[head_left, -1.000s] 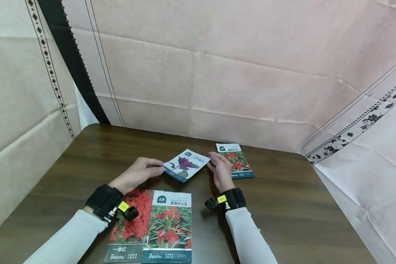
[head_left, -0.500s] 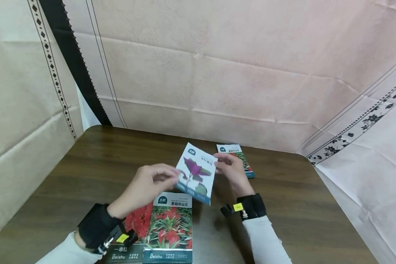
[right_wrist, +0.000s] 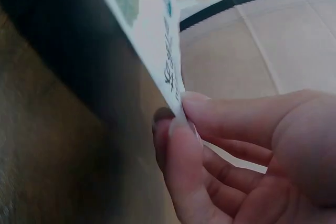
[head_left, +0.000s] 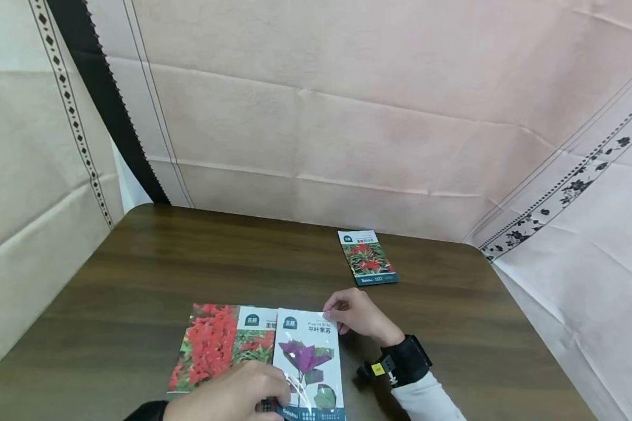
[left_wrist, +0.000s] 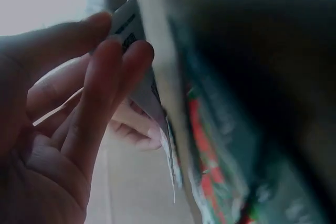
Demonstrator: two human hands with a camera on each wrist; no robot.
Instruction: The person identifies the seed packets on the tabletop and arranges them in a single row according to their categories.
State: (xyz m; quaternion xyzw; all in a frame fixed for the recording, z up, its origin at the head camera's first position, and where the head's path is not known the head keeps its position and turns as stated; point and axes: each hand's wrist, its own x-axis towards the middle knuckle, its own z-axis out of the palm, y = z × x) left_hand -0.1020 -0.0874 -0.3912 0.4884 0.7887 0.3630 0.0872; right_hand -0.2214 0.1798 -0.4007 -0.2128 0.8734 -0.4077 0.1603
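A seed packet with a purple flower [head_left: 309,368] is held between both hands at the front of the table. My left hand [head_left: 237,390] pinches its lower left edge; the left wrist view shows thumb and fingers [left_wrist: 107,66] at that edge. By the upper right corner, my right hand [head_left: 364,316] grips it between thumb and fingertips, as the right wrist view also shows. To its left lie a packet of red flowers with green leaves [head_left: 257,345], partly covered by it, and a packet of massed red blooms [head_left: 213,345]. The left hand hides their lower parts.
Another red-flower seed packet [head_left: 368,260] lies alone near the back edge of the brown wooden table [head_left: 232,251]. Pale cloth sheets [head_left: 321,134] hang behind and at both sides of the table.
The purple-flower packet has come from the back of the table toward the front, turning upright beside the red-flower packets. Both hands moved with it; the left now grips lower down.
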